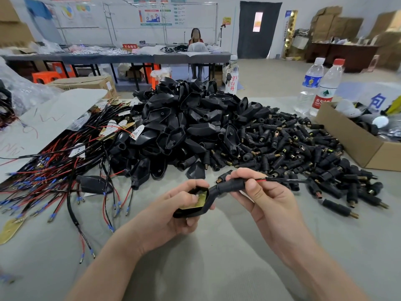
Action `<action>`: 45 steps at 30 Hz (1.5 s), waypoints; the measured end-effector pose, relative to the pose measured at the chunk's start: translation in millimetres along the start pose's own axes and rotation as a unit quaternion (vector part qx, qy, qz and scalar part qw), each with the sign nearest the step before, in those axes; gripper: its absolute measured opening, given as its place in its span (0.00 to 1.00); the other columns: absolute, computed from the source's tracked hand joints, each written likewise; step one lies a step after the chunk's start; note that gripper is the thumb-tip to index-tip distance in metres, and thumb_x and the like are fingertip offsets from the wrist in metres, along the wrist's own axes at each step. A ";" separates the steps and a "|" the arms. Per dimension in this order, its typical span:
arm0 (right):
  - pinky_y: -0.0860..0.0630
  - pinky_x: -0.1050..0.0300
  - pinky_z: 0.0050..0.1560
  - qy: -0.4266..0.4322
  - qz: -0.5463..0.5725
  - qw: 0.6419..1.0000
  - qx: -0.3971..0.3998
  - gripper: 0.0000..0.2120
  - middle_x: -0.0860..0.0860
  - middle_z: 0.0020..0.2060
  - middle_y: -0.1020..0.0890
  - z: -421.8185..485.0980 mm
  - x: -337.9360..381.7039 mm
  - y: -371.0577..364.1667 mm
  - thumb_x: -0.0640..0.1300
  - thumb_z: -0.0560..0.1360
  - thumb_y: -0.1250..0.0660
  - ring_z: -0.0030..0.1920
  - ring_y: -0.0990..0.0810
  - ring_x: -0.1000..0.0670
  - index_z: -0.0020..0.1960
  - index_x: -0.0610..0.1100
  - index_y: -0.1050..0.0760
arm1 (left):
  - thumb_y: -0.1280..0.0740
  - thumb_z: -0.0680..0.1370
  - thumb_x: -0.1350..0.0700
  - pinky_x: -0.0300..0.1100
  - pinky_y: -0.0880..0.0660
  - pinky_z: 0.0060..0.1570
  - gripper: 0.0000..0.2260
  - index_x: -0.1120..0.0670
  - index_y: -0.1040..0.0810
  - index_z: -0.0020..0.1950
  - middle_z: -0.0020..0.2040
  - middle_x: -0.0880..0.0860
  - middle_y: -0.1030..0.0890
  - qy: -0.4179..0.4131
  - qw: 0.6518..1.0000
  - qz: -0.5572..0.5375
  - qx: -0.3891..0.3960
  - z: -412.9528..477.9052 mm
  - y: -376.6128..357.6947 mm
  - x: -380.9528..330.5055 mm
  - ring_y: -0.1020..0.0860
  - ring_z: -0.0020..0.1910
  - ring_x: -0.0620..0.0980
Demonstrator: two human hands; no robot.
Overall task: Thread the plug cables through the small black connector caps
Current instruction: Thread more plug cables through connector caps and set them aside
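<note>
While the left hand [175,211] curls its fingers round a black housing [187,213] above the middle of the table's near edge, its thumb tip rests at the brass plate [200,203] set inside the shell. The right hand [267,203], just beside it, pinches the housing's black neck sleeve [227,187] between thumb and forefinger. A cable [284,180] with a red and a black core runs out of that sleeve, past the right thumb, toward the table's right edge. One connector cap [223,176] with a brass end shows just above the right fingertips; whether the fingers hold it cannot be told. Beyond the hands, toward the right edge, a heap of small black caps [303,148] covers the grey table [217,268]. A taller pile of housings [184,122] rises at the middle, toward the far edge. Red and black wire leads [54,177] spread along the left edge. A cardboard box [351,144] sits at the right edge, with two water bottles [312,83] behind it near the far right corner.
</note>
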State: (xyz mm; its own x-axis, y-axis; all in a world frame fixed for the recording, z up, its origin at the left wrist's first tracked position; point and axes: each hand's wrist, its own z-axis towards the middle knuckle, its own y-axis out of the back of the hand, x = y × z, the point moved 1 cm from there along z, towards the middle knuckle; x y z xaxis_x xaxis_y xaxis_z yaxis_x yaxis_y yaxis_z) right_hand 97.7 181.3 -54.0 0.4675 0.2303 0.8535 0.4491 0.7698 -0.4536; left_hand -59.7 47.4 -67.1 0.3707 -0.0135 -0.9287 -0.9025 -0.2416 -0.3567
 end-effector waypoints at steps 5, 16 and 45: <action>0.23 0.56 0.62 0.036 -0.030 0.999 0.025 0.17 0.44 0.56 0.16 -7.0 3.7 -2.7 0.55 0.73 0.26 0.61 0.19 0.45 0.56 0.45 0.16 | 0.29 0.70 0.51 0.39 0.35 0.30 0.10 0.46 0.17 0.51 0.44 0.57 0.18 -0.026 1.000 0.004 -0.011 2.6 -2.8 0.7 0.30 0.28 0.48; 0.23 0.52 0.62 0.087 -0.082 0.993 0.023 0.13 0.44 0.54 0.16 -9.6 4.3 -1.4 0.53 0.78 0.32 0.60 0.19 0.44 0.55 0.47 0.17 | 0.29 0.70 0.50 0.36 0.34 0.29 0.08 0.47 0.17 0.48 0.42 0.58 0.17 -0.094 0.993 0.060 -0.049 4.1 -6.8 5.1 0.33 0.28 0.48; 0.20 0.57 0.56 -0.017 0.028 0.999 0.012 0.10 0.46 0.55 0.15 -3.9 -3.4 0.3 0.42 0.70 0.27 0.57 0.16 0.48 0.51 0.49 0.16 | 0.31 0.73 0.51 0.33 0.31 0.31 0.07 0.47 0.17 0.50 0.34 0.44 0.24 -0.174 0.943 0.228 -0.172 -5.2 -17.5 -4.8 0.29 0.30 0.45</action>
State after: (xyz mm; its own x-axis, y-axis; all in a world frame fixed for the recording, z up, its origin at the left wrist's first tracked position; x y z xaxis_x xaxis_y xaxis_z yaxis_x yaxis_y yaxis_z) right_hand 99.3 178.4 -58.1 0.4651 0.2936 0.8352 0.4039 0.7691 -0.4953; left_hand -44.5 46.6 -55.9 -0.1859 0.1124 -0.9761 -0.8038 -0.5888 0.0853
